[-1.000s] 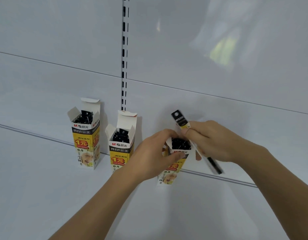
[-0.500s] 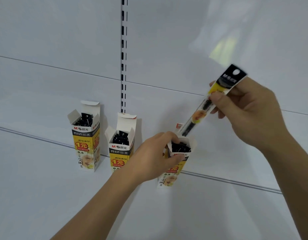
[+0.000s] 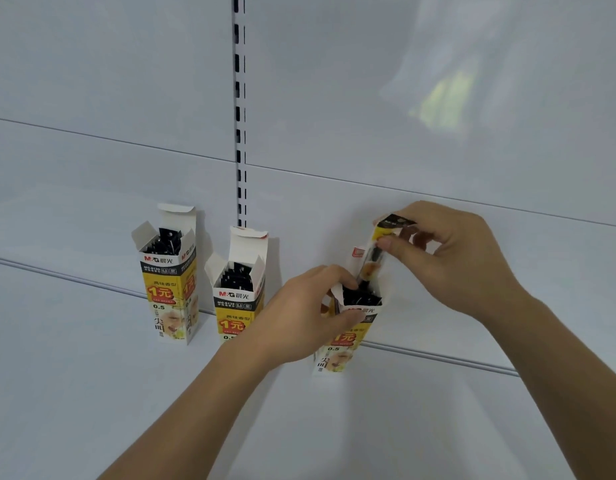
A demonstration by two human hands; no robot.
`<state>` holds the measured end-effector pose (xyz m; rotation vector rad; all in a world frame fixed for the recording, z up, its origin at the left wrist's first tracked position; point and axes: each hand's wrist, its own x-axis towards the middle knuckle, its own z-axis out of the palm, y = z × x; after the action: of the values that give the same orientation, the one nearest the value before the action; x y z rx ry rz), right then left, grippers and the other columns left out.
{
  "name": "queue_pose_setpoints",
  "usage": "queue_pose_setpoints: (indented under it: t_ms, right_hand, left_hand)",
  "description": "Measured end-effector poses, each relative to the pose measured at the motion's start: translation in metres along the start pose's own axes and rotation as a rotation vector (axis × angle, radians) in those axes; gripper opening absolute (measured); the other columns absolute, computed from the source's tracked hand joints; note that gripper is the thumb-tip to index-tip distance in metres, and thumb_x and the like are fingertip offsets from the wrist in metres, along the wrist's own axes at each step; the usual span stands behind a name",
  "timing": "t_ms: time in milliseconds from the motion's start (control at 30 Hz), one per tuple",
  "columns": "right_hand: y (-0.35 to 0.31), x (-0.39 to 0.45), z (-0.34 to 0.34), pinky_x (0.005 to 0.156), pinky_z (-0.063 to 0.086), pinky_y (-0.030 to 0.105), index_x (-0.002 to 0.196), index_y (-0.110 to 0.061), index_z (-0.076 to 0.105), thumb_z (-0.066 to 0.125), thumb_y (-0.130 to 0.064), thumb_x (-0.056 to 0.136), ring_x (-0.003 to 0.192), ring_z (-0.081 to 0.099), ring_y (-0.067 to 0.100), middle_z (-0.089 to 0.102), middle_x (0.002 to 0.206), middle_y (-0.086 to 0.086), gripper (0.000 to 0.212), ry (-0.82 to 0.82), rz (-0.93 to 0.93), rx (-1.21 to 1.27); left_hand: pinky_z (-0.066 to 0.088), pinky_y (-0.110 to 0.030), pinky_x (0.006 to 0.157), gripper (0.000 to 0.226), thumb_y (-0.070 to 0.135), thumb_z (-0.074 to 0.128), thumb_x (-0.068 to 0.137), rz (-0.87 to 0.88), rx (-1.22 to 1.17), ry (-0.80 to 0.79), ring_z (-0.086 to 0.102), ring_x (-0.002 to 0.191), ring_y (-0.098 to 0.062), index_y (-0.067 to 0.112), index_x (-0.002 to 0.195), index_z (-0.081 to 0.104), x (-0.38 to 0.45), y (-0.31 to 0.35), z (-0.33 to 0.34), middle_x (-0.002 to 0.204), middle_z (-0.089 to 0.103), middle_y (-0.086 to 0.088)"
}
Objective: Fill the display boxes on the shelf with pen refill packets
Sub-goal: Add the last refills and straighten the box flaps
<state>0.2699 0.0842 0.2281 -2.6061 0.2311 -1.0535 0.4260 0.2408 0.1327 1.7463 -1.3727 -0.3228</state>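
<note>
Head view recorded the right hand (image 3: 462, 261) pinching a pen refill packet (image 3: 377, 252) by its black-and-yellow header, thumb and fingers curled onto the card. Half a second earlier that hand had held the same packet high and to the right, tilted, with only its lower tip near the box mouth. It had since come down and inward, and the packet stood nearly upright, its lower end among the dark packets already inside the right display box (image 3: 348, 327). Roughly the upper half of the packet remained above the rim.

The left hand (image 3: 306, 317) had kept its place throughout, fingers and thumb wrapped around the top of that box, holding the mouth open and steady on the shelf (image 3: 92, 393).

The left display box (image 3: 169, 282) and the middle display box (image 3: 239, 292) stood apart from the work, flaps up, each showing dark packets inside; neither had shifted.

Assessment: insertion was under way but not complete. The packet needed to be pushed further down before release. How much room the right box retained could not be determined, as the hand partly hid its opening.
</note>
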Motion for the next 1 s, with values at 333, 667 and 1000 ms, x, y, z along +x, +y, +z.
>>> queue_pose_setpoints:
  t_ms: [333, 667, 1000]
  right_hand:
    - [0.027, -0.014, 0.026, 0.078, 0.054, 0.036, 0.102, -0.015, 0.079, 0.086, -0.006, 0.080, 0.097, 0.062, 0.023, 0.073, 0.098, -0.006, 0.024, 0.002, -0.213, -0.243]
    - [0.028, -0.014, 0.028, 0.082, 0.055, 0.037, 0.110, -0.016, 0.078, 0.074, -0.007, 0.093, 0.096, 0.062, 0.022, 0.072, 0.095, -0.006, 0.019, -0.120, -0.195, -0.249]
    - [0.017, -0.009, 0.027, 0.072, 0.055, 0.044, 0.111, -0.034, 0.074, 0.061, -0.024, 0.096, 0.081, 0.063, 0.017, 0.061, 0.086, -0.005, 0.023, -0.253, -0.033, -0.222]
  left_hand:
    - [0.063, -0.038, 0.080, 0.027, 0.041, 0.078, 0.093, -0.081, -0.105, 0.023, 0.074, 0.086, -0.006, 0.046, 0.115, 0.063, 0.002, -0.001, -0.001, 0.112, 0.067, 0.019]
    - [0.064, -0.044, 0.082, 0.033, 0.044, 0.075, 0.095, -0.096, -0.106, 0.005, 0.075, 0.086, -0.005, 0.046, 0.122, 0.055, 0.002, -0.002, -0.003, 0.108, 0.071, 0.012]
    - [0.064, -0.044, 0.083, 0.035, 0.044, 0.075, 0.095, -0.086, -0.121, 0.012, 0.075, 0.090, -0.006, 0.046, 0.123, 0.054, 0.001, -0.006, -0.001, 0.113, 0.070, 0.013]
